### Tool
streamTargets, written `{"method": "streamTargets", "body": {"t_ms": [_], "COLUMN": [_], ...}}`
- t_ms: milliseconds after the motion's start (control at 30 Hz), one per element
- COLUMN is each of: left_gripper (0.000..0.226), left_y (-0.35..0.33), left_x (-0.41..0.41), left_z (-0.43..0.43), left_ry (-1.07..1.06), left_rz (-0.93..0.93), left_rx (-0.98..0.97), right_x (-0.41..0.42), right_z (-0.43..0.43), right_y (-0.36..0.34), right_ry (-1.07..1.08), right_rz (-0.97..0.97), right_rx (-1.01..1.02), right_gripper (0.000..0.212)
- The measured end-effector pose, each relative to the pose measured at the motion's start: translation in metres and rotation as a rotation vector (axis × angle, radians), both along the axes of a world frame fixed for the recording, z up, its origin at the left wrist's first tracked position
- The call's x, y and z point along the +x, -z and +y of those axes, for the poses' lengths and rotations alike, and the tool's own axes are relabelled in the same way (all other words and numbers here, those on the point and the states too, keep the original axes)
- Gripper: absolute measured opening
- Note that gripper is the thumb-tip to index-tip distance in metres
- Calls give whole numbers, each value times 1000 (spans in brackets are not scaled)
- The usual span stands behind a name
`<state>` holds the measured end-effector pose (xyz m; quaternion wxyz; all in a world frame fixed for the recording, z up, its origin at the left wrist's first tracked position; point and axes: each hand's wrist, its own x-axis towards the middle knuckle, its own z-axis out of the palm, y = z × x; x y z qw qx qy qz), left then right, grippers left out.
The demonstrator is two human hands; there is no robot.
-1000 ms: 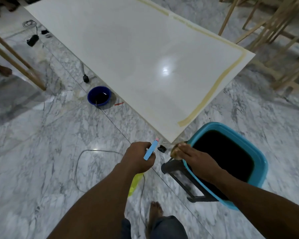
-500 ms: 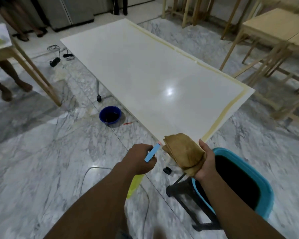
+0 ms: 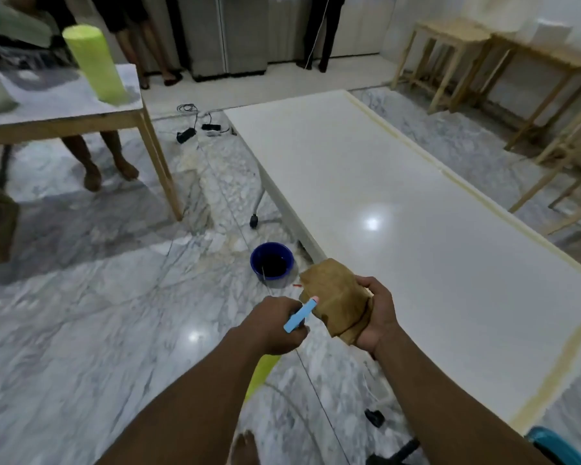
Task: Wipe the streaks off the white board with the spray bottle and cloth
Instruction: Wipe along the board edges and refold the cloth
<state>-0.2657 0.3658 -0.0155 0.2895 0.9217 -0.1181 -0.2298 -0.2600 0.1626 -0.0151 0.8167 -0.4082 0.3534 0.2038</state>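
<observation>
the left hand [image 3: 275,325] has its grip clamped round the spray bottle [image 3: 301,313], its yellow-green body hanging below the fist, while the right hand [image 3: 378,317] clutches the folded brown cloth [image 3: 336,297] near the left edge of the white board [image 3: 416,229], above the marble floor [image 3: 81,330] and a blue bowl [image 3: 271,261]

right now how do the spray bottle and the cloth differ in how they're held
The spray bottle is in the left hand, the cloth in the right hand.
The spray bottle's yellow-green body hangs below its hand; the cloth stands folded above its hand.
The spray bottle is over the floor; the cloth is by the edge of the white board.
Shared: both gripped, neither wiping yet.
</observation>
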Motion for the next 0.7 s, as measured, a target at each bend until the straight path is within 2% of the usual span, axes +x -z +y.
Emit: {"method": "streamTargets", "body": {"t_ms": [167,267,533,700], "left_gripper": [15,20,26,9], "left_y": [-15,-17,-2,14], "left_x": [62,98,228,332], "left_z": [57,81,141,167], "left_ry": [49,-13,-198,-202], "left_rz": [-67,-80,8,-7], "left_rx": [88,107,-34,14], "right_x": [69,108,257,369], "right_z": [66,95,141,161], "right_y": [-14,-16,-11,0], "right_ry": [-90,-121,-190,-248], "right_rz": [-37,-26,-42,14], "right_rx": [12,-27,-37,-132], "right_gripper": [50,49,49,44]}}
